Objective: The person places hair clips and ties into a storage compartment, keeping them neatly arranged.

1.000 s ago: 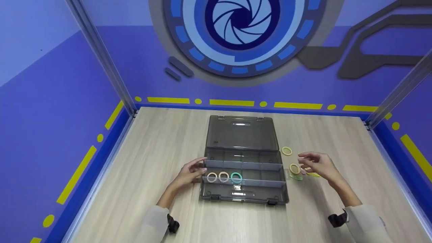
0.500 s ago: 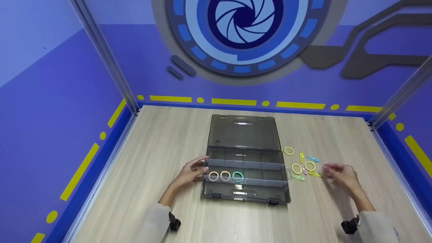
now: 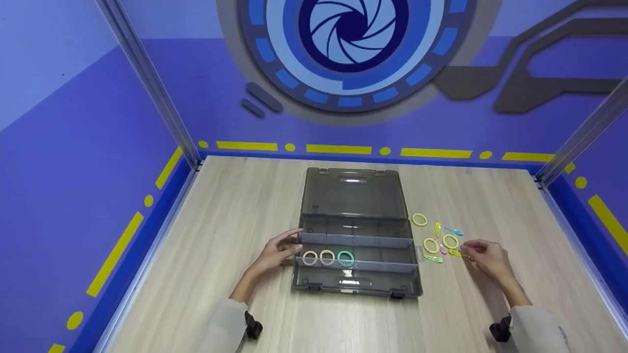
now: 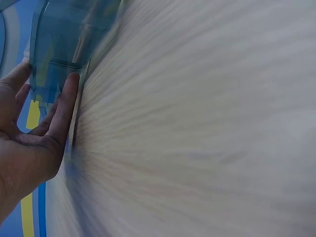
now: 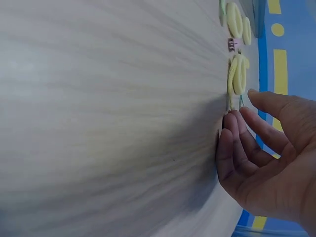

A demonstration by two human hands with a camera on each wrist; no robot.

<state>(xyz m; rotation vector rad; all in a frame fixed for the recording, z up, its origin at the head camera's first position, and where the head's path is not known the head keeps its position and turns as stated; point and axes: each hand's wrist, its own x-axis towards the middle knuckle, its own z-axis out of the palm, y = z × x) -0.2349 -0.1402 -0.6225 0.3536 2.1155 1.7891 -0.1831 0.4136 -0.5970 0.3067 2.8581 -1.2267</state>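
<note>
My left hand [image 3: 274,252] rests against the left side of a translucent grey divided box [image 3: 353,289]. In the left wrist view its fairly straight fingers touch the box wall. Inside the middle compartment stand two peach rings [image 3: 310,258] and a green ring [image 3: 345,259], perhaps hair ties. On the right, my right hand [image 3: 489,260] is at the end of a yellow snap hair clip [image 3: 457,253]. The right wrist view shows its thumb and forefinger apart, with other fingertips low by the yellow clip [image 5: 231,81]. Beside it lies a yellow ring [image 3: 451,241].
Two more yellow rings [image 3: 431,245], another yellow clip [image 3: 438,229], a blue clip [image 3: 454,231], a green clip [image 3: 433,259] and a small pink piece [image 3: 443,249] lie right of the box. The box lid [image 3: 353,193] is folded back. Blue panels [image 3: 245,117] bound the table.
My right hand moved right, away from above the loose pieces and uncovering them, then came slightly back left to the yellow clip. My left hand stays at the box.
</note>
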